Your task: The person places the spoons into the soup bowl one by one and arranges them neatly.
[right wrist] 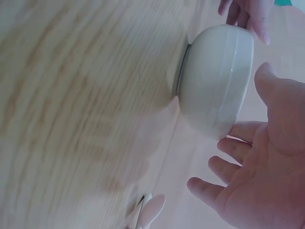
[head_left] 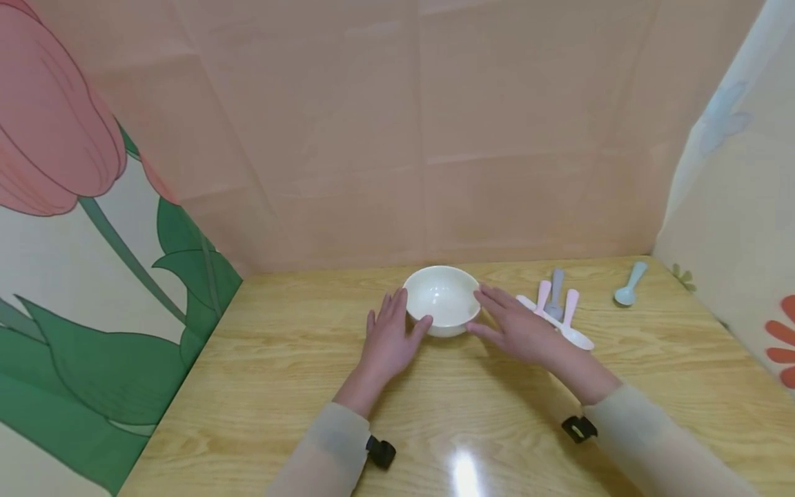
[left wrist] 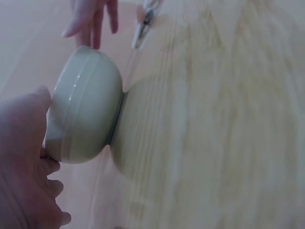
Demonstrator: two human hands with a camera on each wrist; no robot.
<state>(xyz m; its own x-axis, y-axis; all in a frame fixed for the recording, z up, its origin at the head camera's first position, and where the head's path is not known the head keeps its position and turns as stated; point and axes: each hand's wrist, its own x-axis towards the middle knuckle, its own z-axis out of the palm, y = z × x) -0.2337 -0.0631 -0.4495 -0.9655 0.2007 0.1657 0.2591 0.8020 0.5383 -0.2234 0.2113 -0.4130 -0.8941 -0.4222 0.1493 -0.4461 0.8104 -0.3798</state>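
A white round bowl [head_left: 442, 297] stands upright on the wooden table, near its back edge, with nothing inside. My left hand [head_left: 391, 338] is at the bowl's left side, fingers extended and thumb toward the near rim. On the opposite side, my right hand [head_left: 512, 324] has its fingertips right at the rim and its thumb low by the front wall. Seen from the left wrist, the bowl [left wrist: 88, 107] rests on its narrow foot. In the right wrist view, the right hand's fingers [right wrist: 228, 169] are spread, with the foremost one overlapping the bowl's edge.
Several small spoons with pink, white and greyish-purple parts lie in a pile, including a white spoon bowl [head_left: 577, 338], behind my right forearm. A light blue spoon [head_left: 627, 295] lies apart at the far right. Fabric-like walls [head_left: 422, 138] bound the table behind and at both sides.
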